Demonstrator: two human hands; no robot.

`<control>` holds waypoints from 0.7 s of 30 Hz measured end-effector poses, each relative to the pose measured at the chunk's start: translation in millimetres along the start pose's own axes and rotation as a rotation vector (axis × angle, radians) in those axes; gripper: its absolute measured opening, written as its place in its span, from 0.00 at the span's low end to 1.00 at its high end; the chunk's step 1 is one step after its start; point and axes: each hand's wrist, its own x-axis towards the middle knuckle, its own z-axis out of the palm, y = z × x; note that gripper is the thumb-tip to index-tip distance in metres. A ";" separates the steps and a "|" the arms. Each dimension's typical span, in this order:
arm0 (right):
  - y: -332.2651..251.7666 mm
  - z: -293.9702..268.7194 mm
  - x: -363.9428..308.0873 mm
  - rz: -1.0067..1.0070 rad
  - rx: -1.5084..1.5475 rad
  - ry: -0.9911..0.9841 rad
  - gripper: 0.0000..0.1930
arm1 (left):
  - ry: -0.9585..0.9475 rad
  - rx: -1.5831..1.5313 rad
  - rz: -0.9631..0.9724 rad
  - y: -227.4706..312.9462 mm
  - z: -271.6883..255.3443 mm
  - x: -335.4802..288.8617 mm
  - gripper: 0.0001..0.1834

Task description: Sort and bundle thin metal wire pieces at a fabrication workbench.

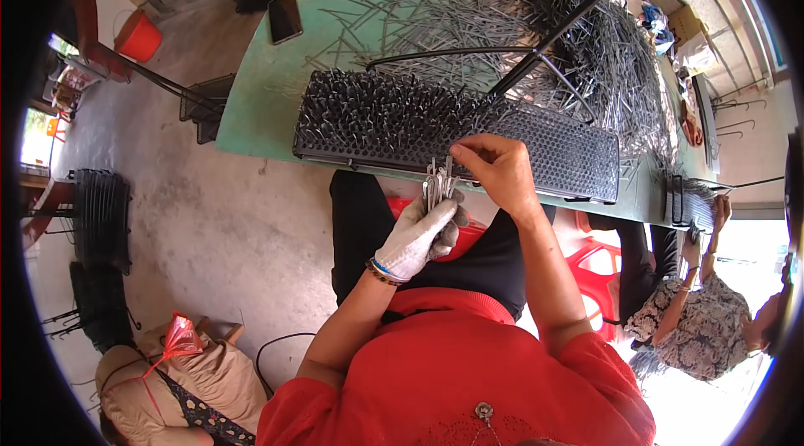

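My left hand [414,238], in a pale work glove, is closed round a bundle of thin silvery metal strips [436,185] that stick up from the fist. Beside it, my bare right hand [506,176] pinches one strip at its upper end, just above the bundle. Both hands are at the near edge of a long black perforated rack [574,153]. Dark strips [377,107] stand densely upright in its left and middle part, while rows of open holes show on the right. A black bar frame [519,69] rises from the rack.
The green table [260,103] bears a large heap of loose metal strips [586,36] and a phone [285,19]. At the right a co-worker [699,320] handles another rack [695,205]. A second person [167,387] is at the lower left. Black racks [100,220] and a red bucket [138,36] stand at left.
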 end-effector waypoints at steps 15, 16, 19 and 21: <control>-21.8 -1.7 13.1 0.042 0.104 0.091 0.10 | 0.024 -0.023 0.048 -6.9 -17.7 1.1 0.11; -22.3 0.4 14.7 0.041 0.103 0.090 0.10 | 0.024 -0.023 0.050 -6.8 -18.0 1.5 0.11; -22.3 9.6 19.2 -0.096 0.145 0.324 0.10 | 0.056 -0.010 0.031 -7.6 -21.6 2.6 0.11; -22.6 16.0 22.9 -0.146 0.097 0.363 0.09 | 0.074 0.026 -0.037 -10.0 -27.1 3.3 0.11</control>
